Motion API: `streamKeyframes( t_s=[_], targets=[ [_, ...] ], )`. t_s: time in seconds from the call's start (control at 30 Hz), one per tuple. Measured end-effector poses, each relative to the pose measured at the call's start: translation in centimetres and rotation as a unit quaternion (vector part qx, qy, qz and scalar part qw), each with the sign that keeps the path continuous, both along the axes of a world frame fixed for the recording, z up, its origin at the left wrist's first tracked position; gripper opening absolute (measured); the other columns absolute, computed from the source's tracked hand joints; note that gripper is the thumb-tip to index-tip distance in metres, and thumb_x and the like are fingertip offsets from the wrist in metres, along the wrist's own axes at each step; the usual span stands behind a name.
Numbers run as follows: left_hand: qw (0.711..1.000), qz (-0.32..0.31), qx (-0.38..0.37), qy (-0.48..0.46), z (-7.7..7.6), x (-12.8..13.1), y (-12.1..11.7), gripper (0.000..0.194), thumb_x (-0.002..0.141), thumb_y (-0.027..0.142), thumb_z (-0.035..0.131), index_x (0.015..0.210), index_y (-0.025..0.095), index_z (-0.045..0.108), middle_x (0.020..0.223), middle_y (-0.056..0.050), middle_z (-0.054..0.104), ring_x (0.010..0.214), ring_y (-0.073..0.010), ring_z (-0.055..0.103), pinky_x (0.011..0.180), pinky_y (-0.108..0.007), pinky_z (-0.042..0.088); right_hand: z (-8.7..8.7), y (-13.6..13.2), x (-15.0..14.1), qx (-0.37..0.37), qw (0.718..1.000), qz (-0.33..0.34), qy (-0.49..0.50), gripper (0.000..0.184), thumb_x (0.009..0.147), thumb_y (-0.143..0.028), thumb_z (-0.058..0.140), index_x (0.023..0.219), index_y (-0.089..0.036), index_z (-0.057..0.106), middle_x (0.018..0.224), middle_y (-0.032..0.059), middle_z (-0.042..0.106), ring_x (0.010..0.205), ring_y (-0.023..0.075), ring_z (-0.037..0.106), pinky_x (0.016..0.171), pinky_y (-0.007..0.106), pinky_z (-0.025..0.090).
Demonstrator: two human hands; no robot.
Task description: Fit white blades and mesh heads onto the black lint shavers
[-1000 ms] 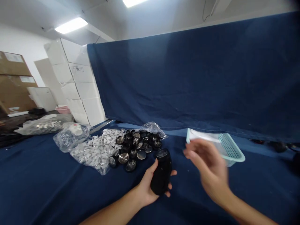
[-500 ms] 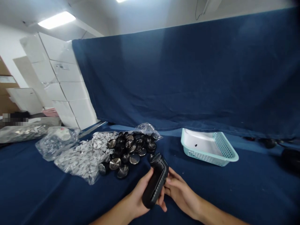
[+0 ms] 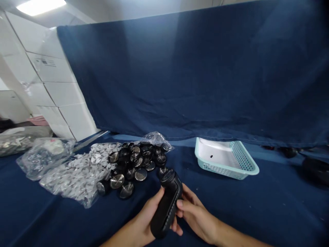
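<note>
A black electric shaver [image 3: 166,206] with a bent body is tilted upright near the bottom middle, its round head pointing away from me. My left hand [image 3: 147,214] wraps around it from the left and beneath, fingertips showing past its lower right side. From the right, my right hand [image 3: 196,212] grips the upper body, thumb pressed on the ribbed side edge. Just beyond the head lies a pile of black round parts [image 3: 131,174] with silvery ridged faces. What the fingers touch behind the body is hidden.
Left of the pile, a clear bag of small grey pieces [image 3: 79,175] lies beside another clear bag [image 3: 47,154]. A light-blue basket [image 3: 223,172] stands at right, with a small black piece [image 3: 211,156] inside. White boxes [image 3: 69,92] are stacked at left; a blue curtain [image 3: 180,75] closes off the back.
The view has shifted, so the table things sit further left and the boxes are more cropped. Both hands still hold the shaver, now slightly lower left in view; the right thumb has shifted along its side.
</note>
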State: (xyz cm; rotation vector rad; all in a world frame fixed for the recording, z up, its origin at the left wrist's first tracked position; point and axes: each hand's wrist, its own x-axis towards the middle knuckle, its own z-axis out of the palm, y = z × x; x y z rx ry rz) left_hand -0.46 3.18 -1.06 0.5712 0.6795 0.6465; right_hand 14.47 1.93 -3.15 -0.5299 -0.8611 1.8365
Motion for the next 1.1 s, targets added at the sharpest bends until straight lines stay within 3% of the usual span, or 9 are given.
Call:
streamKeyframes(
  t_s=[0.1,0.23,0.37,0.47,0.6,0.67,0.83,0.93,1.1],
  targets=[
    [1.0,-0.005,-0.012,0.016,-0.1,-0.2,0.0,0.079,0.094,0.063,0.016,0.097,0.004,0.067,0.072,-0.013,0.069,0.043,-0.0183,0.061,0.052,-0.034,0.052,0.3,-0.3,-0.1,0.021,0.999,-0.038,-0.027,0.052,0.07,-0.031,0.08,0.116,-0.023,0.058,0.086,0.0,0.059,0.067,0.0115,0.056,0.06,0.026,0.051],
    [0.999,-0.033,-0.015,0.013,-0.5,-0.6,0.2,0.074,0.095,0.06,0.018,0.095,0.004,0.067,0.057,-0.01,0.065,0.045,-0.0205,0.062,0.054,-0.036,0.053,0.6,-0.8,-0.1,0.043,0.994,-0.075,-0.071,0.06,0.07,-0.039,0.081,0.122,-0.024,0.056,0.102,0.0054,0.064,0.09,0.0193,0.062,0.078,0.033,0.051],
    [0.998,-0.053,-0.023,-0.003,-0.8,-0.8,0.4,0.072,0.093,0.063,0.026,0.088,0.004,0.068,0.056,-0.01,0.064,0.048,-0.0202,0.064,0.057,-0.034,0.054,0.2,-0.6,0.1,0.026,0.977,-0.175,-0.122,0.069,0.067,-0.042,0.082,0.127,-0.028,0.051,0.112,0.0073,0.067,0.098,0.0241,0.064,0.089,0.04,0.049],
    [0.998,-0.056,-0.014,-0.03,-1.0,-1.0,0.5,0.059,0.094,0.055,0.036,0.098,0.004,0.066,0.073,-0.013,0.07,0.056,-0.0188,0.068,0.059,-0.029,0.054,-0.5,0.2,0.3,0.007,0.966,-0.227,-0.126,0.065,0.067,-0.044,0.082,0.123,-0.025,0.055,0.112,0.0086,0.068,0.1,0.0262,0.064,0.09,0.04,0.049],
    [0.997,-0.029,0.028,-0.068,-1.9,-1.3,0.9,0.039,0.087,0.039,0.06,0.117,0.014,0.057,0.107,-0.013,0.069,0.06,-0.0162,0.07,0.057,-0.024,0.053,-1.2,1.0,0.5,-0.028,0.969,-0.23,-0.082,0.072,0.064,-0.043,0.084,0.126,-0.024,0.053,0.127,0.0091,0.063,0.117,0.0276,0.056,0.096,0.039,0.045],
    [0.996,-0.032,0.047,-0.074,-2.4,-1.5,1.1,0.048,0.08,0.035,0.07,0.122,0.017,0.053,0.113,-0.014,0.066,0.058,-0.0144,0.069,0.057,-0.023,0.053,-1.2,1.2,0.5,-0.055,0.972,-0.219,-0.067,0.078,0.065,-0.044,0.084,0.132,-0.023,0.048,0.129,0.0096,0.062,0.115,0.027,0.058,0.097,0.04,0.044],
    [0.994,-0.025,0.092,-0.047,-2.9,-1.7,1.1,0.079,0.073,0.028,0.078,0.139,0.025,0.036,0.12,-0.013,0.06,0.056,-0.0131,0.069,0.054,-0.021,0.054,-0.8,1.1,0.5,-0.089,0.979,-0.177,-0.05,0.095,0.069,-0.048,0.08,0.143,-0.015,0.031,0.106,0.0128,0.072,0.083,0.0253,0.068,0.082,0.042,0.048],
    [0.993,-0.01,0.112,-0.033,-2.7,-1.6,0.8,0.095,0.071,0.028,0.08,0.146,0.028,0.023,0.114,-0.012,0.06,0.057,-0.0154,0.069,0.057,-0.025,0.057,-0.5,1.1,0.6,-0.087,0.982,-0.165,-0.035,0.089,0.072,-0.043,0.079,0.142,-0.015,0.032,0.104,0.0118,0.073,0.088,0.0256,0.068,0.086,0.042,0.046],
    [0.987,0.01,0.157,-0.014,-2.1,-1.2,0.4,0.113,0.062,0.023,0.085,0.15,0.03,0.014,0.103,-0.011,0.062,0.06,-0.0186,0.069,0.058,-0.031,0.057,-0.1,1.1,0.9,-0.094,0.982,-0.165,-0.02,0.073,0.074,-0.037,0.078,0.134,-0.014,0.043,0.101,0.0115,0.073,0.091,0.0257,0.068,0.086,0.041,0.045]
  ],
)
